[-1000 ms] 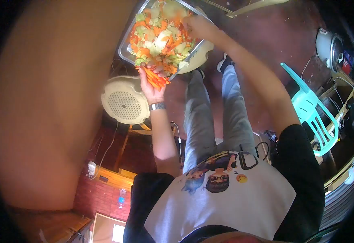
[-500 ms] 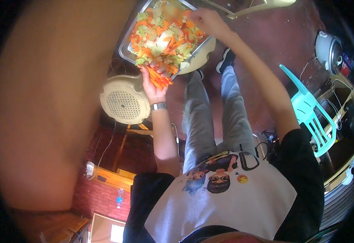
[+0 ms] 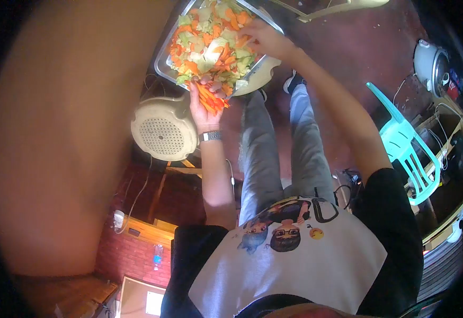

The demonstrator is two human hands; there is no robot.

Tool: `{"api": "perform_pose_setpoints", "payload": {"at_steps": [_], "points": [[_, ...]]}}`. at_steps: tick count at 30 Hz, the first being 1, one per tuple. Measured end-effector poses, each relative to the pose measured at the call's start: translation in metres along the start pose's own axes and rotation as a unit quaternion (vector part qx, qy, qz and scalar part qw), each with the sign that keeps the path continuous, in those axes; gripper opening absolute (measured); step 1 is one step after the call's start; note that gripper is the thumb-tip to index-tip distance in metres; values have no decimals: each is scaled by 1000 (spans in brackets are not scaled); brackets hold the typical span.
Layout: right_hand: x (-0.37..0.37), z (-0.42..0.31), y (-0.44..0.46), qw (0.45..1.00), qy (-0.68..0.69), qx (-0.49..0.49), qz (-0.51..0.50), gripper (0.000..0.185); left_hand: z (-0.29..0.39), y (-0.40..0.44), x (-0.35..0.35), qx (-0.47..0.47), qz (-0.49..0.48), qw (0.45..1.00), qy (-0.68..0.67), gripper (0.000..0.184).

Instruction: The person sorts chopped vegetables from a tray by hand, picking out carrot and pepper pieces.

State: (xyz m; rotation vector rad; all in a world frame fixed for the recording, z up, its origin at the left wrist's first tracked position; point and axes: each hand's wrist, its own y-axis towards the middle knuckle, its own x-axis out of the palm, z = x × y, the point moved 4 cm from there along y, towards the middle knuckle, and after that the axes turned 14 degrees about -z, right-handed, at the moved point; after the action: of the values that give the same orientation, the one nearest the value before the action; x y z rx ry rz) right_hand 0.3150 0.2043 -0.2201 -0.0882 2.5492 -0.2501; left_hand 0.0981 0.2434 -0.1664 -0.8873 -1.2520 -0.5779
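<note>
My left hand point(image 3: 202, 108) is palm up at the near edge of the metal tray point(image 3: 161, 66), its fingers curled around a bunch of orange carrot strips point(image 3: 210, 99). A metal-banded watch is on that wrist. My right hand point(image 3: 266, 40) reaches over the tray's right side. Its bent fingers look slightly apart, with the tips among the vegetables, and nothing held shows clearly. Chopped cabbage point(image 3: 208, 54) in pale green and white pieces lies mixed with carrot slices point(image 3: 231, 20) across the tray.
A beige plastic stool point(image 3: 161, 132) stands left of my left forearm; another beige seat point(image 3: 263, 77) shows under the tray. To the right are a turquoise plastic chair point(image 3: 403, 143) and a grey rice cooker point(image 3: 427, 66). A blurred limb point(image 3: 78, 138) fills the left side.
My right hand has moved down and slightly left, its fingertips now among the vegetables. My left hand, still holding the carrot strips, has shifted slightly right.
</note>
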Motion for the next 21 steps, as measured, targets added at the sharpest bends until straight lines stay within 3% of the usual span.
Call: {"api": "perform_pose_setpoints", "payload": {"at_steps": [5,14,17,20,21], "points": [[-22,5,8,998,-23,-4,54,27,-1,0,0,2,6,1000,10,18],[-45,2,3,991,82,100,32,22,1,-2,0,7,2,1000,9,17],[-23,-9,-1,994,-75,-39,73,25,1,-2,-1,5,11,1000,5,17],[8,-26,-10,990,-130,-32,37,17,-1,-2,-1,8,17,1000,6,18],[13,-20,-10,996,-87,-22,25,17,-1,-2,0,10,19,1000,9,19]]}}
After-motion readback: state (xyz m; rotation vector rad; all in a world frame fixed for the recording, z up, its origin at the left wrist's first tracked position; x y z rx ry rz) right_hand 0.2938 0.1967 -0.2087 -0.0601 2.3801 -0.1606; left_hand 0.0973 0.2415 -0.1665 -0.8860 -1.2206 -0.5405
